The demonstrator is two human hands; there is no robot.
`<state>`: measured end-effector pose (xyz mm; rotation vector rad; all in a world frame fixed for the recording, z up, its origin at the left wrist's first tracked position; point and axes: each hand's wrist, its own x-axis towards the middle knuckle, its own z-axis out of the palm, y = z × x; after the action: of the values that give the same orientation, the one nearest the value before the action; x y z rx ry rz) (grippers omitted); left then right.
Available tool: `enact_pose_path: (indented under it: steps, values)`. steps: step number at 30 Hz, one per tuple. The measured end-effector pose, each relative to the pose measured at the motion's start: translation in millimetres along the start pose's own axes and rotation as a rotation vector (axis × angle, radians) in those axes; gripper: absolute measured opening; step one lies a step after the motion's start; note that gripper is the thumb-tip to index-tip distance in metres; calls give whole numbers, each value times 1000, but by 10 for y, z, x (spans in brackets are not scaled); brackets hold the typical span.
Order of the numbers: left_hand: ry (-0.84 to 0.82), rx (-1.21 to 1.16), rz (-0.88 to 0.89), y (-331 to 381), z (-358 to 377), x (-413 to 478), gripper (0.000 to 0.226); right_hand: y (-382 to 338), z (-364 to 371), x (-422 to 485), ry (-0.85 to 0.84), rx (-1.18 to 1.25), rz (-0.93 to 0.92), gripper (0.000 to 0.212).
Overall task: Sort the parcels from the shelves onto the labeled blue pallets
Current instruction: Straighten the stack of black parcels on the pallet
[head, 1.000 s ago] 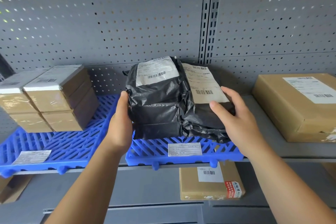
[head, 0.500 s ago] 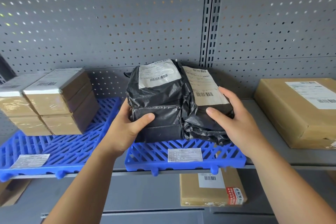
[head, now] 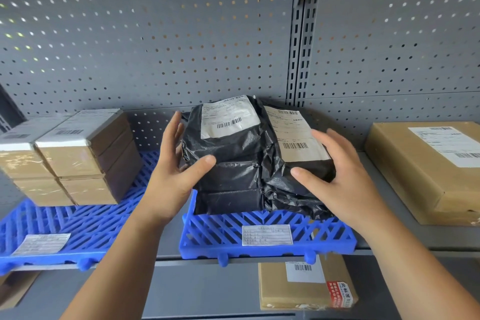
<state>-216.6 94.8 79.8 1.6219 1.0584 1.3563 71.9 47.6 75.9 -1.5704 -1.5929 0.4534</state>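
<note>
Black parcels (head: 233,171) — flanked by left hand (head: 176,179), right hand (head: 340,182).

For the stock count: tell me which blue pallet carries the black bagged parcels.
The right-hand blue pallet: the black bagged parcels sit on it. The left pallet carries taped brown boxes instead.

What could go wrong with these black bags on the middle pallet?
The black bags are soft and piled high; with the left hand and right hand only loosely around them, they may slump. The right bag sags toward the front edge of the blue pallet and could slide off.
</note>
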Motion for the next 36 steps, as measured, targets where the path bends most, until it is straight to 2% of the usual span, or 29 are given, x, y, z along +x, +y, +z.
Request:
enact_pose_path:
  steps: [4, 7, 9, 19, 25, 33, 36]
  values:
    - [-37, 131, 121, 102, -21, 161, 72, -105, -27, 80, -59, -179, -145, 68]
    - [-85, 203, 117, 74, -72, 237, 42, -108, -35, 120, -109, -258, -159, 62]
    - [-104, 212, 111, 74, -105, 247, 34, -90, -49, 127, -124, -271, -151, 60]
    - [-169, 157, 110, 100, -175, 230, 26, -268, -70, 192, -98, -361, -155, 49]
    - [-148, 125, 115, 97, -152, 224, 30, -357, -4, 263, -308, -490, -222, 50]
    - [-122, 84, 115, 81, -84, 194, 25, -325, 6, 260, -326, -498, -267, 48]
    - [-125, 86, 96, 88, -87, 192, 33, -311, 2, 240, -294, -439, -239, 44]
